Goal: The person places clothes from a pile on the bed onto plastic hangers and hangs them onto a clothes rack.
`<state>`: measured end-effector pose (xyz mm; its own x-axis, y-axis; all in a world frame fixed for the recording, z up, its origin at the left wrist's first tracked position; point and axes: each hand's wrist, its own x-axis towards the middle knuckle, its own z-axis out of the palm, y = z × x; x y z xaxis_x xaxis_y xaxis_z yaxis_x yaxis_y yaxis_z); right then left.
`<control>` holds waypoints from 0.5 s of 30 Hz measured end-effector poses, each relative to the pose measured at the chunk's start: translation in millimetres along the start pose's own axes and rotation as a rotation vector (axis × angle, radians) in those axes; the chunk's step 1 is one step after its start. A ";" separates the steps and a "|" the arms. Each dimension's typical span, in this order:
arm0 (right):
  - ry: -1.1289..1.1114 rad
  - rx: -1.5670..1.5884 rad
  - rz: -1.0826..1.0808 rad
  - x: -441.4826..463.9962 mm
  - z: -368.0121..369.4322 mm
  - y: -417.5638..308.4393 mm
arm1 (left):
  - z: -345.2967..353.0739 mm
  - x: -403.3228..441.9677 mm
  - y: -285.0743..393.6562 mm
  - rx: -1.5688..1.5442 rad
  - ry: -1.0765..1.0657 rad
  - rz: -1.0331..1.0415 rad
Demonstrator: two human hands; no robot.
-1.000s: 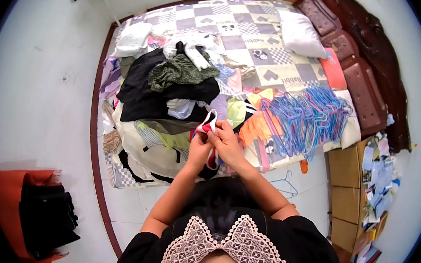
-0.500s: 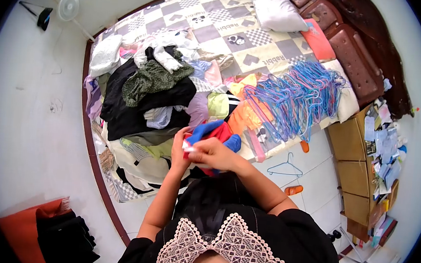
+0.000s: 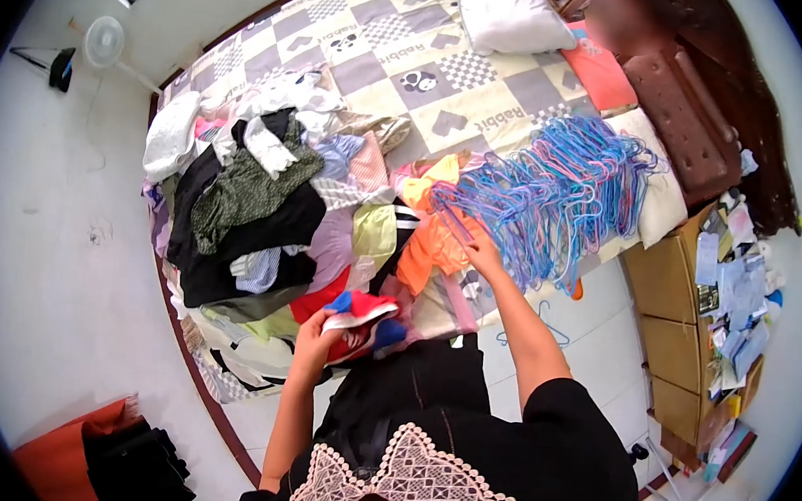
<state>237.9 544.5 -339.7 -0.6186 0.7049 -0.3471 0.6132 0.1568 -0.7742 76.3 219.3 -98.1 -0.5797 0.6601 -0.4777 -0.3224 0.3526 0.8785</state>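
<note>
My left hand [image 3: 315, 338] is closed on a red, white and blue garment [image 3: 358, 322] at the near edge of the bed. My right hand [image 3: 482, 253] reaches to the left side of a large heap of blue, purple and pink hangers [image 3: 565, 197]; its fingertips are at the hangers' edge, above an orange cloth [image 3: 434, 253]. Whether the fingers grip a hanger is too small to tell. Left of the hands spreads a pile of clothes, with a dark green garment [image 3: 251, 187] on black cloth [image 3: 194, 267].
A white pillow [image 3: 509, 14] lies on the patterned bed [image 3: 449, 113]. Right of the bed stands a wooden cabinet [image 3: 664, 318] topped with papers. A blue hanger [image 3: 545, 335] lies on the floor. A fan [image 3: 105, 42] stands at the back left.
My hands have parted. The left keeps the red, white and blue garment, while the right has moved away to the hangers. The view has shifted, so the bed sits further left.
</note>
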 end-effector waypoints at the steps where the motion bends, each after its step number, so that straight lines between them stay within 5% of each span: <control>1: 0.013 -0.083 0.111 8.6 -9.0 22.7 | 4.2 0.5 -2.4 -0.009 0.008 -0.015; 6: 0.123 -0.270 0.348 44.7 -21.3 77.8 | 15.0 4.9 3.6 0.021 0.190 -0.024; 10: -0.090 -0.260 0.426 69.0 -13.2 95.6 | 20.2 -0.1 9.8 0.022 0.331 -0.014; 12: 0.233 -0.204 0.504 66.5 2.4 88.7 | 19.1 -2.8 10.2 -0.036 0.339 -0.014; 15: 0.128 -0.212 0.625 60.8 0.8 66.7 | 23.6 -2.3 9.9 0.008 0.359 0.015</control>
<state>240.8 597.2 -412.8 -0.0611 0.7815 -0.6209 0.9282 -0.1842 -0.3233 92.0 237.0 -88.2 -0.8106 0.3906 -0.4363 -0.3069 0.3512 0.8846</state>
